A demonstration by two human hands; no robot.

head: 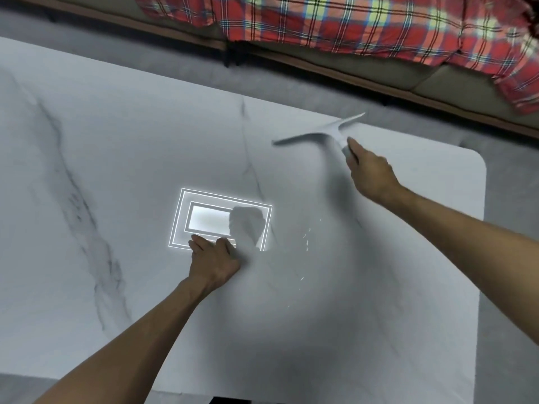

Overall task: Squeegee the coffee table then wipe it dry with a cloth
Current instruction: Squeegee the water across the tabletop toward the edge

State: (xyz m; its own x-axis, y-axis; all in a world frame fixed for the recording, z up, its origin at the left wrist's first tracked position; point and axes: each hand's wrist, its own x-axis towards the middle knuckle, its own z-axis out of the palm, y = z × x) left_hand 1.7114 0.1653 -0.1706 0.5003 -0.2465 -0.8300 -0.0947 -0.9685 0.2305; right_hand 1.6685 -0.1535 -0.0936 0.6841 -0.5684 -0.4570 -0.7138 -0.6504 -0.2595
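Note:
The coffee table has a white marble top with grey veins and fills most of the head view. My right hand grips the handle of a white squeegee, whose blade lies across the far right part of the tabletop, slightly blurred. My left hand rests palm-down on the middle of the table with the fingers curled and holds nothing. A few water drops glint on the surface between my hands. No cloth is in view.
A bright reflection of a ceiling light shines on the tabletop by my left hand. Beyond the far edge stands a sofa with a red plaid blanket. Grey carpet surrounds the table's rounded right corner.

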